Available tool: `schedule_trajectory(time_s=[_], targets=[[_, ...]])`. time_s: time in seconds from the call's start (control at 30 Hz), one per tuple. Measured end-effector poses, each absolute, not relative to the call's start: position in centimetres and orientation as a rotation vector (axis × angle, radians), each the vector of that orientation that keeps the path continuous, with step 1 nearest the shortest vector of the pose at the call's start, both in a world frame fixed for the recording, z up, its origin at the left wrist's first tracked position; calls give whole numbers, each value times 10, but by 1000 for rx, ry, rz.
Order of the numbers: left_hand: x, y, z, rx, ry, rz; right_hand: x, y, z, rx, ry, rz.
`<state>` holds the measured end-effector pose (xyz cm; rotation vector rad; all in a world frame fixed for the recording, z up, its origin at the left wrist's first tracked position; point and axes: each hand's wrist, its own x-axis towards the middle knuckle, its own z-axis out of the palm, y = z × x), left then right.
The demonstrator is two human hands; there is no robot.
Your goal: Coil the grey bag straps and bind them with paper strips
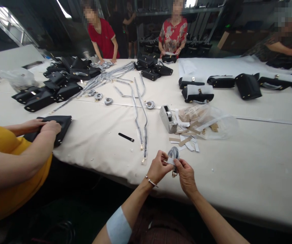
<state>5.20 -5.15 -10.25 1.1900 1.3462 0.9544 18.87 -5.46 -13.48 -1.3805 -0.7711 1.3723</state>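
Between my two hands is a coiled bag strap (173, 153) in clear wrapping, with a metal clip hanging at its lower end. A small pale card strip (170, 161) lies across the coil. My left hand (160, 166) pinches the coil and strip from the left. On the other side, my right hand (186, 173) grips the coil with thumb and fingers. Just beyond them are loose card strips (186, 140) and a grey tape dispenser (168, 118). Two long wrapped straps (143, 135) stretch out to the left of my hands.
Several coiled straps (108, 101) and a black tab (125, 137) lie on the cloth-covered table (250, 162). Black bags (44, 96) are heaped at left, more bags (198, 93) at right. A co-worker in yellow (16, 162) handles a bag beside me; other people stand across the table.
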Motion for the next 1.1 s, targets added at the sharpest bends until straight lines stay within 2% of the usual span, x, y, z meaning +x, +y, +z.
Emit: schedule_trajectory(time_s=[0.1, 0.23, 0.43, 0.6, 0.77, 1.0, 1.1], targets=[[49, -49, -102, 904, 1147, 1009, 191, -54, -128, -1405, -814, 1348], [50, -43, -103, 768, 1111, 988, 190, -59, -128, -1405, -873, 1339], [48, -38, -100, 1016, 1266, 783, 193, -65, -124, -1471, -972, 1297], [43, -39, -87, 1299, 1454, 823, 191, -68, -105, -1448, -1061, 1408], [37, -41, -76, 1687, 1627, 773, 173, -64, -103, -1449, -942, 1324], [-8, -37, -58, 1765, 1149, 840, 146, -53, -94, -1434, -856, 1224], [-26, -28, -58, 1739, 1157, 834, 130, -52, -88, -1445, -837, 1236]])
